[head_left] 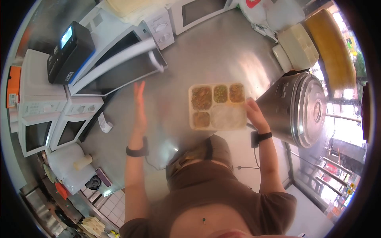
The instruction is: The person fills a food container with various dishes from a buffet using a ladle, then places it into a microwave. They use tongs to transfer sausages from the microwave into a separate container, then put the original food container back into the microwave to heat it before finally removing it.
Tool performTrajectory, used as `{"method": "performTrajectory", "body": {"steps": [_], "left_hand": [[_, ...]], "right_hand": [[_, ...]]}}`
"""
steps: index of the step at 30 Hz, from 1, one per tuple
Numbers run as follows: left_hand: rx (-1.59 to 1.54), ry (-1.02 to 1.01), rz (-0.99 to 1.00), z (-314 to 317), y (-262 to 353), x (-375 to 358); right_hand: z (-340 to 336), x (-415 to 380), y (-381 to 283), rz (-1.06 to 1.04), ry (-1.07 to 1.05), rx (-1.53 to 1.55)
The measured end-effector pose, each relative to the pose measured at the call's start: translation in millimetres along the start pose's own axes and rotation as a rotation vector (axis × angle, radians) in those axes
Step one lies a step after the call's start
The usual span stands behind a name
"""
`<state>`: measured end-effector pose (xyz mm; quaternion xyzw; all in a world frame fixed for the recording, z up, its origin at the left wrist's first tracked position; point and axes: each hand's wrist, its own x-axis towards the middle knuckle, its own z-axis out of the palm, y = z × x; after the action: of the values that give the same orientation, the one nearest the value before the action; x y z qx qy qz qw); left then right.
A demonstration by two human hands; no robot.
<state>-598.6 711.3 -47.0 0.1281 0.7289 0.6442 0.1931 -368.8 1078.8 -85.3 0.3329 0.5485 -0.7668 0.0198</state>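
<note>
My right hand grips the right edge of a pale compartment tray and holds it level over the steel counter. White rice fills its largest compartment; brown and green dishes fill the other ones. My left hand is raised with straight fingers and holds nothing. Its fingertips are just below the open door of a white microwave, without visibly touching it.
Two more white microwaves stand at the left under a black device. A large lidded steel pot is at the right. Stacked pale containers and plastic bags lie behind it. A phone lies at the lower left.
</note>
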Motion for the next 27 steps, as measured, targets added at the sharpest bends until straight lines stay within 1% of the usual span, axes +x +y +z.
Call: {"method": "performTrajectory", "body": {"steps": [2,3,4,6,7,8,9,10,11,12,13,14,16,18,19,20,22,23,24,26,27], "left_hand": [[0.013,0.071,-0.037,-7,4,-13],[0.013,0.111,-0.063,-13,4,-24],[0.015,0.149,-0.094,-19,4,-38],[0.015,0.231,-0.164,-33,-2,-68],[0.017,0.272,-0.197,-40,-5,-83],[0.013,0.300,-0.199,-47,-9,-97],[-0.029,0.375,-0.261,-55,-17,-114],[-0.074,0.449,-0.321,-63,-22,-127],[-0.081,0.478,-0.320,-71,-27,-136],[-0.101,0.571,-0.352,-78,-32,-146],[-0.123,0.663,-0.385,-85,-37,-155],[-0.133,0.691,-0.387,-94,-46,-160],[-0.006,0.866,-0.356,-115,-64,-164],[-0.007,0.943,-0.339,-129,-66,-154],[0.003,0.993,-0.321,-139,-66,-147],[0.034,1.033,-0.302,-155,-82,-142],[0.159,1.090,-0.279,-184,-121,-133],[0.246,1.103,-0.280,-194,-131,-128],[0.251,1.128,-0.308,-201,-133,-121],[0.300,1.166,-0.349,-211,-155,-108],[0.352,1.177,-0.359,-216,-168,-103]], "right_hand": [[14,12,-10,-0.004,-0.141,-0.095],[17,25,-5,-0.007,-0.184,-0.204],[28,36,-7,-0.008,-0.201,-0.215],[62,56,-7,0.095,-0.337,-0.225],[78,67,-1,0.099,-0.360,-0.239],[96,78,7,0.121,-0.369,-0.331],[109,87,10,0.141,-0.378,-0.423],[121,95,3,0.141,-0.404,-0.438],[132,107,-7,0.185,-0.516,-0.617],[144,121,-17,0.228,-0.627,-0.799],[148,149,-19,0.061,-0.671,-1.003],[154,181,-22,-0.116,-0.711,-1.199],[195,206,-67,-0.122,-0.384,-0.959],[225,250,-79,-0.590,0.031,-1.046],[238,261,-90,-0.767,0.092,-1.099],[250,267,-100,-0.946,0.148,-1.138],[258,276,-106,-0.970,0.133,-1.297],[259,277,-103,-1.001,0.140,-1.282],[257,278,-99,-1.031,0.145,-1.270],[257,277,-95,-1.034,0.188,-1.341],[260,276,-97,-0.978,0.180,-1.386]]}}
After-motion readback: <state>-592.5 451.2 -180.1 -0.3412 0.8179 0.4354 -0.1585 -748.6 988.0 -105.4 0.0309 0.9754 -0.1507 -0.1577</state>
